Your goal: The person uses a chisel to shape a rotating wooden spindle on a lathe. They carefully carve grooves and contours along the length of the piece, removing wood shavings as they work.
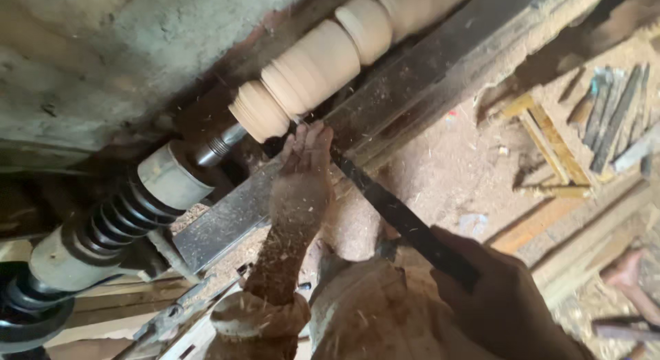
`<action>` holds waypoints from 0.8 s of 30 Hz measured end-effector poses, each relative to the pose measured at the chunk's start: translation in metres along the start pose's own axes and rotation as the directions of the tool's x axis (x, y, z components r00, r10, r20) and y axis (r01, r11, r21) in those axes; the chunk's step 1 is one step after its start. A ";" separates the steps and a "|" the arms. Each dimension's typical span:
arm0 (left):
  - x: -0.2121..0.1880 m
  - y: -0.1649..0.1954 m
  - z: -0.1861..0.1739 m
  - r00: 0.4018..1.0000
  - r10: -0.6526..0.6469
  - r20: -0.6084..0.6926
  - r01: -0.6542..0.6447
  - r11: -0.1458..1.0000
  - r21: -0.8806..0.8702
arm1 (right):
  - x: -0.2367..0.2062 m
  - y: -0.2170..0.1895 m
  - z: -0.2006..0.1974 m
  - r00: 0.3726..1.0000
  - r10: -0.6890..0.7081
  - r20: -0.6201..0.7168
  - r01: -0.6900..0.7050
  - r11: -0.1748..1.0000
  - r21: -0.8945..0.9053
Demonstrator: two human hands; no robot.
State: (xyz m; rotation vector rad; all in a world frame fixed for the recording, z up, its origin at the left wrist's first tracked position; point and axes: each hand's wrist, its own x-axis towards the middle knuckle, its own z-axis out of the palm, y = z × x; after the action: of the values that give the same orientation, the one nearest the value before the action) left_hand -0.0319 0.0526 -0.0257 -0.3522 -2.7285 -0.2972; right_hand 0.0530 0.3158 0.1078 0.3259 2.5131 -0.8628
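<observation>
Right hand [502,298], nearest: gripping the handle end of a long dark chisel [402,216]. Left hand [302,178], dusted with sawdust: pressing fingers down on the chisel blade atop the flat metal tool rest [412,85]. Beyond: chisel tip meeting pale turned wooden spindle [309,71], mounted on lathe shaft [220,145]. Chips flying.

One turned wooden workpiece [323,64] spins on the lathe, with one long dark chisel [402,219] laid against it. Two hands are in view, the left hand [302,174] and the right hand [502,298]. One metal tool rest [426,78] runs alongside the workpiece.
</observation>
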 end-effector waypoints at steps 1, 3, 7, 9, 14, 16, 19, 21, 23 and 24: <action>0.000 0.001 0.000 0.999 -0.017 0.039 0.018 1.000 -0.023 | 0.000 0.002 0.001 1.000 -0.014 -0.006 0.014 0.999 0.029; 0.005 0.001 0.001 0.995 -0.059 0.083 0.062 0.998 -0.031 | 0.005 0.007 0.000 0.996 -0.090 -0.027 0.092 0.992 0.089; 0.012 0.006 -0.005 0.868 -0.304 0.391 0.429 0.857 -0.286 | 0.015 0.017 -0.009 0.992 -0.117 0.050 0.117 0.993 0.007; 0.011 0.008 -0.012 0.851 -0.391 0.350 0.498 0.813 -0.303 | 0.017 0.017 -0.013 0.985 -0.166 0.056 0.164 0.986 0.026; 0.019 0.010 -0.021 0.983 -0.088 0.158 0.070 0.991 0.117 | 0.015 0.000 -0.016 0.988 -0.153 -0.003 0.153 0.988 0.017; 0.022 0.008 -0.023 0.934 -0.269 0.235 0.277 0.961 -0.004 | 0.013 -0.008 -0.014 0.991 -0.128 0.051 0.125 0.991 0.054; 0.021 0.007 -0.026 0.835 -0.410 0.367 0.518 0.811 -0.271 | 0.001 -0.011 -0.012 0.977 0.116 0.181 -0.124 0.992 0.029; 0.013 0.002 -0.032 0.993 -0.038 0.108 0.053 0.990 -0.133 | -0.008 -0.012 0.002 0.927 0.299 0.228 -0.305 0.952 -0.008; 0.005 -0.003 -0.035 0.996 0.012 0.093 -0.002 0.994 -0.112 | -0.018 -0.009 0.015 0.985 -0.153 0.078 0.135 0.970 0.201; 0.001 -0.005 -0.035 0.994 0.037 0.100 -0.027 0.994 -0.107 | -0.023 -0.007 0.022 0.936 -0.350 -0.026 0.343 0.898 0.274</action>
State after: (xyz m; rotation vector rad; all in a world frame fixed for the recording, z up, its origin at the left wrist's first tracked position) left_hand -0.0224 0.0387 0.0060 -0.4514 -2.8100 -0.4276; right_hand 0.0781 0.2946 0.1076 -0.0539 2.4668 -1.3538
